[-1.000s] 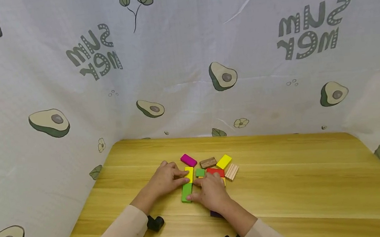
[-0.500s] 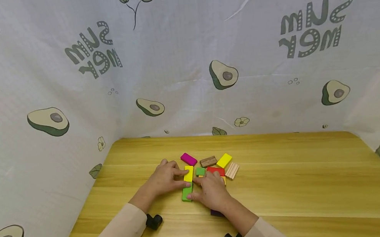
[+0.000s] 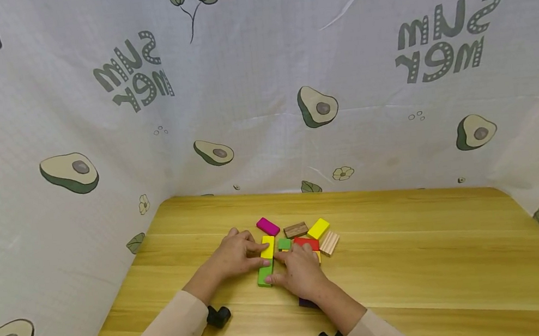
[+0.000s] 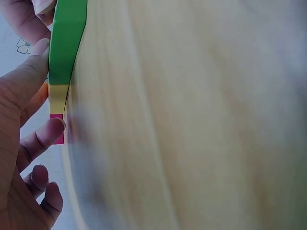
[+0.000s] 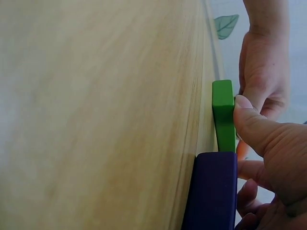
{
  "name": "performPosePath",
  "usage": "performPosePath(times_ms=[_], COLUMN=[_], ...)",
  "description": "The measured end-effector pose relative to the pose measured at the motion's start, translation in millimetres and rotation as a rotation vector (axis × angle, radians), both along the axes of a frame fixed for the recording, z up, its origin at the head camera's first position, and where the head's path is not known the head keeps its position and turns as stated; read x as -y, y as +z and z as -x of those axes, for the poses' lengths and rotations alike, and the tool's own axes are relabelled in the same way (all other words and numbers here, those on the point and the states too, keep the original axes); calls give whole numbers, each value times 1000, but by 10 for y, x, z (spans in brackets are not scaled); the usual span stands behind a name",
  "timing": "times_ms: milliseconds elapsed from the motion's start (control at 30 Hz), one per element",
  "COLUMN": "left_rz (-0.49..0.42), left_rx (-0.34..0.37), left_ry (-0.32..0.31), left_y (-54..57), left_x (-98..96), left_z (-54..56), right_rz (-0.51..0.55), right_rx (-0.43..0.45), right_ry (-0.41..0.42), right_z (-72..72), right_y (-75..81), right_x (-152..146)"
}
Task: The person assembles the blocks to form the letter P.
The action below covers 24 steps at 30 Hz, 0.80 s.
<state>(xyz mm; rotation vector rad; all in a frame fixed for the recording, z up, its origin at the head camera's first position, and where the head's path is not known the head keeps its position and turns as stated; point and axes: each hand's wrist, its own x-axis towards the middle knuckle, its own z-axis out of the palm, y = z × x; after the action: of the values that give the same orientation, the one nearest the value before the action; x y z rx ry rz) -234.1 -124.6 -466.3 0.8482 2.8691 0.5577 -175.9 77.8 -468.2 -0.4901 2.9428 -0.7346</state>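
Observation:
A yellow block (image 3: 268,246) and a green block (image 3: 264,276) lie end to end on the wooden table (image 3: 432,260). My left hand (image 3: 236,253) has its index finger at the yellow block's left edge and its thumb near the joint with the green one. In the left wrist view that thumb touches the green block (image 4: 67,43). From the other side, my right hand (image 3: 302,270) puts its thumb on the green block's near end, its index finger by the joint. How firmly either hand holds is hard to see.
A dark purple block (image 5: 213,191) lies under my right wrist. Farther back are magenta (image 3: 268,226), brown (image 3: 296,230), yellow (image 3: 318,229), striped wood (image 3: 329,243), red (image 3: 306,242) and small green (image 3: 284,244) blocks. A patterned white sheet (image 3: 250,82) hangs behind the table.
My left thumb has slid a little nearer, from the yellow block to its joint with the green one. The right hand keeps its place, and the blocks show no clear shift.

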Motion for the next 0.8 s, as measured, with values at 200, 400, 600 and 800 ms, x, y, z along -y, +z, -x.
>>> performPosePath(times_ms=[200, 400, 600, 800], left_rz=[40, 53, 65, 66], left_rx=[-1, 0, -22, 5], left_ry=[39, 73, 115, 100], left_y=[22, 44, 11, 9], left_x=[-21, -36, 10, 41], left_z=[1, 30, 120, 230], right_rz=[40, 68, 57, -82], right_rx=[-1, -40, -85, -100], right_ry=[-15, -76, -96, -42], right_z=[8, 79, 336, 689], right_y=[4, 19, 112, 187], right_x=[-24, -119, -191, -115])
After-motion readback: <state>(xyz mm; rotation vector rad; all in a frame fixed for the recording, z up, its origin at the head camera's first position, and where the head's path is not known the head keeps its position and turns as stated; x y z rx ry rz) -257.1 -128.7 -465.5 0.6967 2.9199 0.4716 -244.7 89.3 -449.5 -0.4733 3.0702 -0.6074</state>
